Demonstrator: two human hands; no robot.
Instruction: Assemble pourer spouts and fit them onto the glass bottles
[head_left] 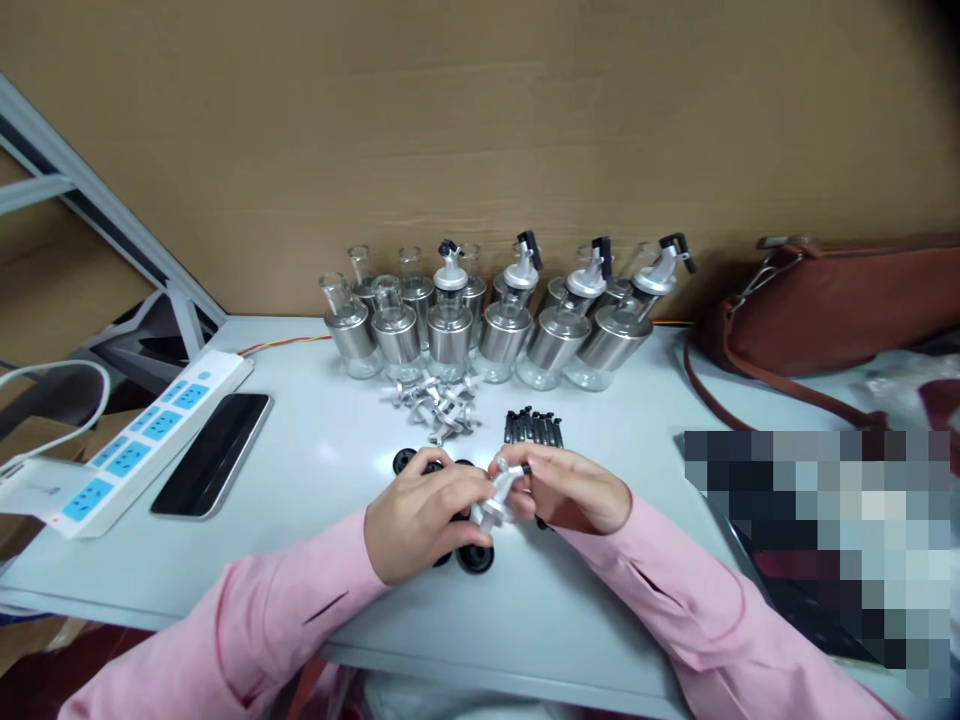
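Note:
My left hand [424, 515] grips the base of a silver bottle pourer [495, 505] between thumb and fingers. The fingers of my right hand [577, 485] close about the pourer's upper end, where a small black piece [526, 469] shows. Round black stoppers [475, 558] lie below and behind my left hand, partly covered by it. Just beyond my right hand sits a row of small black levers [532, 428]. A heap of loose silver pourer parts [439, 405] lies farther back.
Several glass bottles with metal bands [448, 330] stand at the back, some topped with silver pourers [587, 275]. A power strip [142, 440] and a phone [214, 455] are at left. A brown bag [832, 310] and a blurred-out patch [817, 540] are at right.

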